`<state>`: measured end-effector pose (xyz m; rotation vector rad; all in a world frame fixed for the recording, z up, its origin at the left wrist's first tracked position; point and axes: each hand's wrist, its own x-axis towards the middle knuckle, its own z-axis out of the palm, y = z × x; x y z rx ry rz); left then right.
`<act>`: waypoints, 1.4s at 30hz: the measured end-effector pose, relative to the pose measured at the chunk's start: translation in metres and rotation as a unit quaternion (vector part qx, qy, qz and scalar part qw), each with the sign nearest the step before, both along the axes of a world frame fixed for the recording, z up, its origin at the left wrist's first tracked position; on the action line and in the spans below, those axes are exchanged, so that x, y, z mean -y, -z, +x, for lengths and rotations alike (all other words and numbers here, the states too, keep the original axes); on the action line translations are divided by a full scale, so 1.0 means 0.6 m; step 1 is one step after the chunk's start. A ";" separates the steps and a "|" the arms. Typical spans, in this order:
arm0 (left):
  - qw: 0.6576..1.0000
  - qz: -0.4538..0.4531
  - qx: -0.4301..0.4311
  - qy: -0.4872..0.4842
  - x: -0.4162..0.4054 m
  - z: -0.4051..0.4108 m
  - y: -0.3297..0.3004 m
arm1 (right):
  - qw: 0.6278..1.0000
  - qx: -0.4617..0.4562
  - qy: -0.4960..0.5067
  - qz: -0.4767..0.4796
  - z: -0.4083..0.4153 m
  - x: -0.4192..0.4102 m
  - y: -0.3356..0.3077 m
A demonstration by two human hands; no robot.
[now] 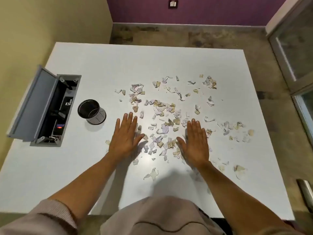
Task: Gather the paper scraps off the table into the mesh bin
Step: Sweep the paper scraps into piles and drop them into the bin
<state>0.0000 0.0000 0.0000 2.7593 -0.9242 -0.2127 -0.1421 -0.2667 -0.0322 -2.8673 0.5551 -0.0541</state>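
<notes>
A pale grey-white tabletop [94, 167] fills the middle of a small room, with an open cable hatch [49, 109] set into it near its left edge, the grey lid [32, 104] tilted up towards the cream wall [50, 22] on that side. Beyond the far edge, a mottled brown stone floor [186, 38] meets a purple wall [211, 9] carrying a wall socket [173, 4], while a grey-framed glass door [294, 48] stands past the right edge.
</notes>
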 end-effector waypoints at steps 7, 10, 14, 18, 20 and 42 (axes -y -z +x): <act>0.994 0.036 -0.067 -0.073 -0.018 -0.066 0.032 | 0.999 -0.035 0.022 0.034 -0.044 -0.034 0.018; 0.978 0.025 -0.125 -0.166 -0.018 -0.078 0.045 | 0.992 -0.108 0.052 0.041 -0.045 -0.046 0.031; 0.945 0.012 -0.202 -0.256 -0.013 -0.087 0.067 | 0.980 -0.158 0.087 0.083 -0.037 -0.067 0.046; 0.942 -0.001 -0.237 -0.237 0.003 -0.101 0.095 | 0.984 -0.137 0.044 0.105 -0.027 -0.091 0.052; 0.951 0.009 -0.234 -0.205 0.015 -0.107 0.102 | 0.985 -0.130 0.011 0.112 -0.022 -0.104 0.051; 0.989 0.039 -0.144 0.024 0.067 -0.112 0.100 | 0.983 -0.153 -0.100 0.019 0.017 -0.121 0.016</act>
